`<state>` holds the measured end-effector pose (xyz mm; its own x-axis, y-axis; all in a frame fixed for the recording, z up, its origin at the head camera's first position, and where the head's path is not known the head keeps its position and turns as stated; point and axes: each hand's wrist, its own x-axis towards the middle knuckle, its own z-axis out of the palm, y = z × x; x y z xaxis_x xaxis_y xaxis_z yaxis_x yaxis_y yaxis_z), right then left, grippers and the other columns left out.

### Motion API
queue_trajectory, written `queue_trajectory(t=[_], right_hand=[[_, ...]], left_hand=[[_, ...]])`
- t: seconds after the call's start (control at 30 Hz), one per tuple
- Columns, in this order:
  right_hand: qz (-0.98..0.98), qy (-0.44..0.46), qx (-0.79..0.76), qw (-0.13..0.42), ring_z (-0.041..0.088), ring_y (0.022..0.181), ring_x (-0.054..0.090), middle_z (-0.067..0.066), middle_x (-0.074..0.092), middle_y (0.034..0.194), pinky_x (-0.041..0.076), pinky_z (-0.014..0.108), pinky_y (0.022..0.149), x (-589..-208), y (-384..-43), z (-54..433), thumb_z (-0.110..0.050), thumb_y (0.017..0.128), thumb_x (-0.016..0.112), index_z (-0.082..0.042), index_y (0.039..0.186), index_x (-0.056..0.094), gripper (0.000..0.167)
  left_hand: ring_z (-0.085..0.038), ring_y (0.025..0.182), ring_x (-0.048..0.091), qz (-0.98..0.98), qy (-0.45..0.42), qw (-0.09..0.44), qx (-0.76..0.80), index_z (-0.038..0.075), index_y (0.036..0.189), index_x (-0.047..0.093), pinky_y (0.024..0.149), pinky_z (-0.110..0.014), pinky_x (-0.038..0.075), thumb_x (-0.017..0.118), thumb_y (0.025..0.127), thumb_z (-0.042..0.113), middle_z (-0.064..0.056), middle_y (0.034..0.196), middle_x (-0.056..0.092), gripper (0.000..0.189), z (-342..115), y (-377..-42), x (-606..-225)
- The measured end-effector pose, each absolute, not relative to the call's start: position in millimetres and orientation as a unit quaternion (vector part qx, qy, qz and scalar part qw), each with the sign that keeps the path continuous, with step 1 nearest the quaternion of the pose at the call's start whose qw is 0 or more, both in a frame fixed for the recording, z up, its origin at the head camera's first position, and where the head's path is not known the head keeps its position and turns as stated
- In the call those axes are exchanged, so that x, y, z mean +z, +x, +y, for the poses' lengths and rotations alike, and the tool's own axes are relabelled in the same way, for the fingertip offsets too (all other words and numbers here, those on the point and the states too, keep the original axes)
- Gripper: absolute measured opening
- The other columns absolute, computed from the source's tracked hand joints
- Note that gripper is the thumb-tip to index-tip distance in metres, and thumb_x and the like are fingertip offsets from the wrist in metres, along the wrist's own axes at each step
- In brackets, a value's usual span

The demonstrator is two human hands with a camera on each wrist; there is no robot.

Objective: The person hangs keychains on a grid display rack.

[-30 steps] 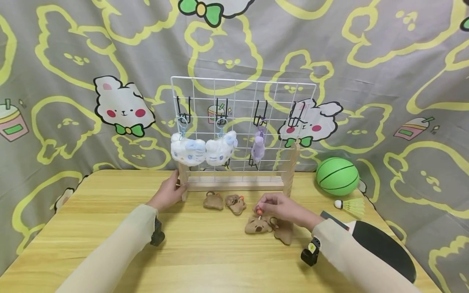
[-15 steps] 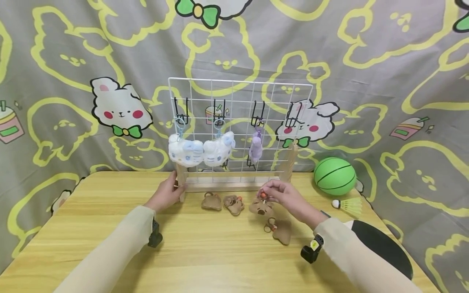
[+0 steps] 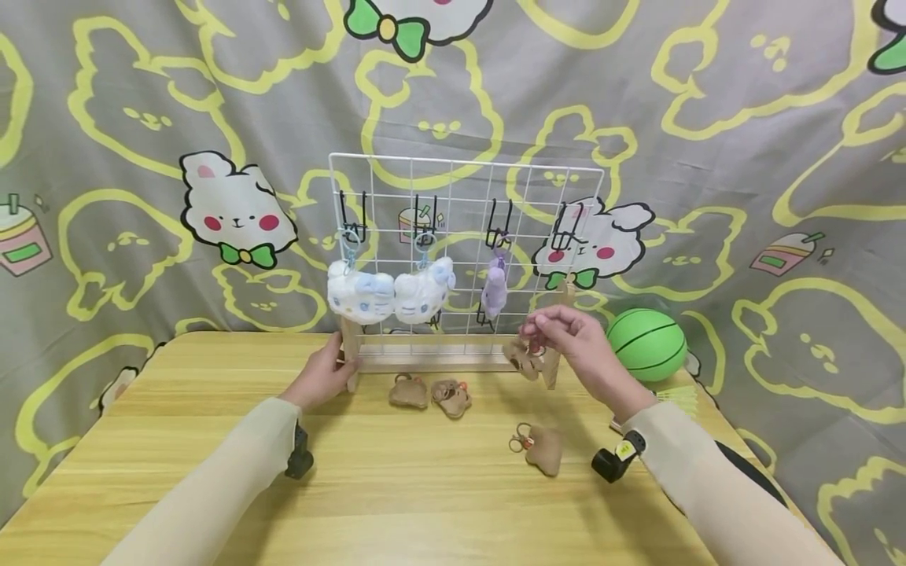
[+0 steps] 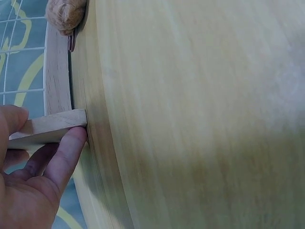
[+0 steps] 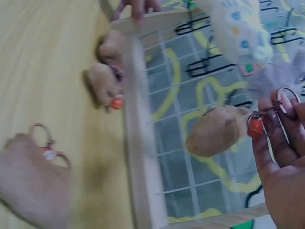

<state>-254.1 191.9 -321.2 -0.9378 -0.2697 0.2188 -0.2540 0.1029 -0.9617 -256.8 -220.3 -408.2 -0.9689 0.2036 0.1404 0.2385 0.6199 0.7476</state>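
My right hand [image 3: 579, 346] pinches the metal ring [image 5: 286, 98] of a brown plush keychain [image 5: 217, 131] with an orange bell. The plush dangles in front of the right end of a white wire grid rack [image 3: 473, 161]. My left hand [image 3: 320, 376] grips the rack's wooden foot [image 4: 52, 124] at the left end, thumb on one side and fingers on the other. Two white-and-blue plush keychains [image 3: 361, 295] and a purple plush keychain [image 3: 495, 291] hang from black hooks [image 3: 499, 224]. The rightmost upper hook [image 3: 564, 228] carries nothing.
Two brown plush keychains [image 3: 451, 397] lie before the rack's base. Another brown plush keychain [image 3: 543, 450] lies nearer on the wooden table [image 3: 396, 503]. On the right are a green ball [image 3: 647, 344], a shuttlecock [image 3: 678, 399] and a black paddle [image 3: 750, 472], both partly behind the right arm.
My right hand has lifted a brown plush keychain off the table and moved it up, right and toward the rack. My left hand keeps its place on the rack.
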Motion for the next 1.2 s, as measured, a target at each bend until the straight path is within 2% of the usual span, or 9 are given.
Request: queue_trajectory(t=[0.17,0.33,0.5,0.77,0.9,1.2], right_hand=[[0.707,-0.184,-0.682,-0.029,0.006,0.09,0.076,-0.008,0.079,0.095,0.064,0.022,0.086,-298.0,-257.2,196.8,-0.015,0.109,0.057,-0.013,0.107,0.07,0.013],[0.676,-0.195,-0.708,-0.068,0.007,0.083,0.078,-0.006,0.079,0.094,0.064,0.02,0.077,-276.7,-258.4,202.6,-0.018,0.109,0.057,-0.011,0.106,0.066,0.012],[0.641,-0.212,-0.726,-0.134,0.008,0.075,0.077,-0.003,0.079,0.089,0.062,0.018,0.069,-262.0,-259.5,205.4,-0.017,0.11,0.054,-0.008,0.106,0.06,0.012],[0.631,-0.226,-0.716,-0.198,0.009,0.069,0.077,-0.003,0.08,0.086,0.063,0.019,0.068,-248.0,-267.7,206.6,-0.017,0.11,0.052,-0.009,0.108,0.056,0.01],[0.637,-0.218,-0.711,-0.202,0.007,0.069,0.077,-0.004,0.081,0.085,0.062,0.017,0.068,-246.4,-272.4,206.7,-0.018,0.111,0.051,-0.01,0.109,0.054,0.009],[0.637,-0.194,-0.726,-0.171,0.007,0.072,0.077,-0.005,0.081,0.086,0.062,0.017,0.07,-253.3,-281.7,207.9,-0.019,0.111,0.049,-0.011,0.11,0.051,0.008]], left_hand=[[-0.052,0.114,0.068,-0.899,-0.122,0.019,-0.419,-0.013,0.149,0.03,0.084,-0.048,0.066,0.052,0.109,0.008,-0.043,0.137,0.054,0.051,-220.5,-256.5,-408.4],[-0.052,0.114,0.068,-0.9,-0.123,0.023,-0.417,-0.013,0.149,0.029,0.084,-0.048,0.066,0.052,0.109,0.009,-0.043,0.136,0.055,0.052,-221.0,-257.4,-408.6],[-0.052,0.114,0.068,-0.899,-0.123,0.023,-0.42,-0.013,0.15,0.029,0.085,-0.048,0.066,0.052,0.109,0.009,-0.042,0.136,0.055,0.051,-221.6,-258.3,-408.0],[-0.051,0.115,0.068,-0.9,-0.12,0.023,-0.417,-0.013,0.151,0.028,0.086,-0.049,0.066,0.052,0.109,0.009,-0.042,0.137,0.055,0.053,-222.3,-259.5,-407.5],[-0.052,0.116,0.067,-0.901,-0.118,0.024,-0.417,-0.013,0.152,0.028,0.087,-0.049,0.066,0.051,0.109,0.009,-0.042,0.139,0.053,0.053,-223.3,-260.4,-409.3],[-0.051,0.117,0.066,-0.901,-0.122,0.023,-0.416,-0.013,0.152,0.027,0.087,-0.049,0.065,0.051,0.109,0.009,-0.042,0.14,0.052,0.054,-223.5,-260.2,-411.9]])
